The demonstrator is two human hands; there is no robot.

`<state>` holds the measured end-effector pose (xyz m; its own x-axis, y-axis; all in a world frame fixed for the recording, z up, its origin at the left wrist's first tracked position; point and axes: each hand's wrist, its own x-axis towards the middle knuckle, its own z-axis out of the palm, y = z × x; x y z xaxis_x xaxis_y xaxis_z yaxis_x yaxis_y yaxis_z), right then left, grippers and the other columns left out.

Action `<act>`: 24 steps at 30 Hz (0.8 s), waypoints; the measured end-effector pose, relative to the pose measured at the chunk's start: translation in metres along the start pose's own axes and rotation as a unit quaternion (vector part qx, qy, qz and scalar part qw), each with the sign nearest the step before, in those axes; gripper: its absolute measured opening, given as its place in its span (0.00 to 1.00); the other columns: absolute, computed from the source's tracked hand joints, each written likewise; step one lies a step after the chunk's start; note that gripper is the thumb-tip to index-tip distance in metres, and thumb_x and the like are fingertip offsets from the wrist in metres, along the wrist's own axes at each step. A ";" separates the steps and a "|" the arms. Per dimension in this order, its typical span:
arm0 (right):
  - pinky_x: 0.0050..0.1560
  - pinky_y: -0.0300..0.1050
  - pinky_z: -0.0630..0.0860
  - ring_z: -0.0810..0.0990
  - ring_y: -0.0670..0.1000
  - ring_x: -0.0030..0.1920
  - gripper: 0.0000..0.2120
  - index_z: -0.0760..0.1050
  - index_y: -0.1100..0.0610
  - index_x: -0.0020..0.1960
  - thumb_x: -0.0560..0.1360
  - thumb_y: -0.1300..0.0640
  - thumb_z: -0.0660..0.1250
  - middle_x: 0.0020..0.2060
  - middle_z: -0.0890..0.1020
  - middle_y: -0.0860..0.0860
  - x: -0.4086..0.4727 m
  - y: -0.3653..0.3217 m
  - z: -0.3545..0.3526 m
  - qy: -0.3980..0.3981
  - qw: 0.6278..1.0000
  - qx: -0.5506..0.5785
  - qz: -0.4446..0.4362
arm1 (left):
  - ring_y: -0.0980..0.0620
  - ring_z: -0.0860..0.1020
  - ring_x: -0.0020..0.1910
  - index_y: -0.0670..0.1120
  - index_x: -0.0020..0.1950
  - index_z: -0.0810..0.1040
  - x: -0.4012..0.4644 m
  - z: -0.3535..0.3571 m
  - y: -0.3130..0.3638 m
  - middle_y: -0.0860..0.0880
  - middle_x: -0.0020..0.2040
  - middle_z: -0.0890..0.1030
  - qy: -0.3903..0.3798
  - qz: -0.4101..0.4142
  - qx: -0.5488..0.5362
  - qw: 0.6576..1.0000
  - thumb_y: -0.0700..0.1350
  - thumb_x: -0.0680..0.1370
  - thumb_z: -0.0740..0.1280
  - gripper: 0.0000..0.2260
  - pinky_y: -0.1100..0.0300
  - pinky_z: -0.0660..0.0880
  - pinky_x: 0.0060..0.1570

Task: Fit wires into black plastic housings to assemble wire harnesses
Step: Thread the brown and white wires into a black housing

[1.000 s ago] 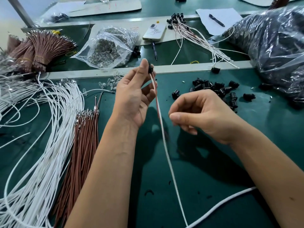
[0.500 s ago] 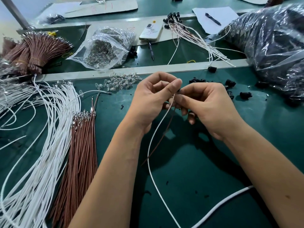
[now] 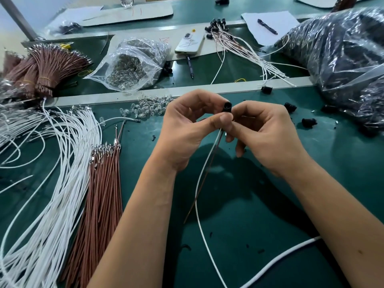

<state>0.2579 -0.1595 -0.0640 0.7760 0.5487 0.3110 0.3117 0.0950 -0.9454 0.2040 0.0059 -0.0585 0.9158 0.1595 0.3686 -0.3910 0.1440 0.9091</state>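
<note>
Both hands meet above the middle of the green table [image 3: 259, 215]. A small black plastic housing [image 3: 227, 106] is pinched between my left hand [image 3: 187, 129] and my right hand [image 3: 268, 134], its open end facing up. A white wire [image 3: 200, 183] and a brown wire [image 3: 204, 177] hang down from under the housing to the table. How deep the wire ends sit in the housing is hidden by my fingers. Loose black housings [image 3: 308, 122] lie to the right.
Loose white wires [image 3: 62, 173] and brown wires [image 3: 101, 194] lie at the left. Clear bulbs [image 3: 145, 107] sit behind my hands. Further back are a bag of bulbs [image 3: 133, 65], a phone [image 3: 190, 43], finished harnesses [image 3: 245, 50] and a big dark plastic bag [image 3: 342, 59].
My left hand came down from its raised position and my right hand moved in to meet it. Both now hold the housing, turned so its open end shows above my fingers.
</note>
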 end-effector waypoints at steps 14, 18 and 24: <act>0.29 0.42 0.78 0.81 0.50 0.33 0.10 0.84 0.55 0.46 0.73 0.69 0.76 0.36 0.85 0.54 0.002 -0.005 -0.003 0.044 0.994 -0.045 -0.094 | 0.52 0.79 0.46 0.41 0.48 0.79 -0.001 0.005 0.005 0.49 0.42 0.82 -0.045 0.024 -0.018 0.999 0.28 0.69 0.73 0.12 0.60 0.75 0.51; 0.29 0.42 0.78 0.81 0.49 0.33 0.12 0.84 0.54 0.47 0.73 0.70 0.76 0.35 0.84 0.54 0.002 -0.006 -0.004 0.050 0.992 -0.056 -0.102 | 0.51 0.79 0.46 0.41 0.48 0.80 -0.001 0.003 0.006 0.49 0.42 0.82 -0.052 0.018 -0.013 0.998 0.27 0.69 0.73 0.12 0.59 0.76 0.50; 0.29 0.43 0.79 0.82 0.52 0.32 0.11 0.84 0.53 0.46 0.74 0.68 0.76 0.34 0.84 0.54 0.001 -0.008 -0.003 0.056 0.991 -0.064 -0.103 | 0.51 0.79 0.46 0.41 0.47 0.80 -0.001 0.003 0.007 0.48 0.43 0.82 -0.049 0.012 -0.008 0.999 0.27 0.69 0.73 0.12 0.58 0.76 0.51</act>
<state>0.2581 -0.1624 -0.0563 0.7421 0.4325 0.5122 0.5317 0.0857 -0.8426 0.2003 0.0039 -0.0520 0.9100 0.0669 0.4091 -0.4145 0.1573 0.8963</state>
